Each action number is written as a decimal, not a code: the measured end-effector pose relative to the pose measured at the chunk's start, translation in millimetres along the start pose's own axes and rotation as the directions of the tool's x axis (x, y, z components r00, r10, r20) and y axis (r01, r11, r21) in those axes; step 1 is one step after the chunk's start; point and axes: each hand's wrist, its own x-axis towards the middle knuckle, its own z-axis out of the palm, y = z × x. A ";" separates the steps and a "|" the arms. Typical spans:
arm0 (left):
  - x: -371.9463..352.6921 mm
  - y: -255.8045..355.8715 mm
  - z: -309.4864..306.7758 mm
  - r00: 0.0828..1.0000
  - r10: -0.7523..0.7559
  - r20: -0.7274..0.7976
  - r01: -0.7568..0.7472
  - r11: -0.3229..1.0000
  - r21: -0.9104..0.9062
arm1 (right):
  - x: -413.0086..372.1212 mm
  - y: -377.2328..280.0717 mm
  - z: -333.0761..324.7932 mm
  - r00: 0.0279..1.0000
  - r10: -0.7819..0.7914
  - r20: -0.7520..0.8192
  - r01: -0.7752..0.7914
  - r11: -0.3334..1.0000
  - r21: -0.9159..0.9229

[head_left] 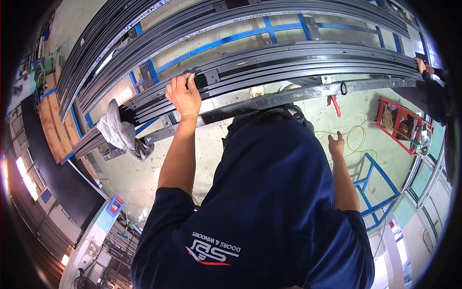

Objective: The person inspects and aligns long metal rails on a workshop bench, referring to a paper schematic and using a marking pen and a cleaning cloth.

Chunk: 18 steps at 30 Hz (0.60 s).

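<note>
My left hand (184, 96) is closed at the near edge of a long dark grey metal profile (279, 62), its fingertips beside a small black piece (201, 80). What the fingers pinch, if anything, is hidden. My right hand (337, 145) hangs lower, over the floor, with fingers apart and nothing in them. Above it, a red-handled tool (333, 106) hangs from the bench's metal rail (288, 94). A grey cloth (119, 131) drapes over the profile's left end.
More profiles with printed tape (231, 21) lie on a blue frame (211, 45) beyond. At the far right, another person's hand (421, 66) touches the profile's end. A red tool box (399, 126), a pale hose (353, 139) and a blue stand (378, 188) are on the floor.
</note>
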 end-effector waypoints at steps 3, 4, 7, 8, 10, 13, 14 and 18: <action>-0.1 -0.2 -0.1 1.000 0.000 0.000 0.000 1.000 0.002 | -0.4 -3.1 -2.3 1.000 0.014 0.012 -0.015 1.000 0.013; -0.2 0.0 -0.1 1.000 -0.002 0.003 0.002 1.000 0.002 | 0.7 -2.3 -2.0 1.000 0.014 0.010 -0.015 1.000 0.012; 0.0 0.0 -0.4 1.000 0.000 0.007 0.000 1.000 0.007 | 1.8 -2.4 -2.2 1.000 0.009 0.010 -0.009 1.000 0.004; -0.1 0.2 -0.4 1.000 0.000 0.007 0.000 1.000 0.007 | 1.0 -2.3 -2.3 1.000 0.010 0.005 -0.011 1.000 0.006; -0.2 0.2 -0.2 1.000 0.001 0.003 -0.001 1.000 0.001 | 0.6 -2.1 -2.5 1.000 0.011 0.000 -0.011 1.000 0.009; 0.2 -0.3 0.3 1.000 0.006 0.001 -0.006 1.000 0.007 | 0.3 -1.2 -2.2 1.000 0.025 0.010 -0.026 0.999 0.019; -0.1 -0.4 0.6 1.000 0.006 0.001 -0.006 1.000 0.007 | 0.1 -0.5 -2.0 1.000 0.025 0.007 -0.025 1.000 0.010; 0.5 0.4 0.4 1.000 0.008 0.001 -0.008 1.000 0.008 | 3.5 6.1 1.8 1.000 0.010 0.003 -0.010 1.000 0.012</action>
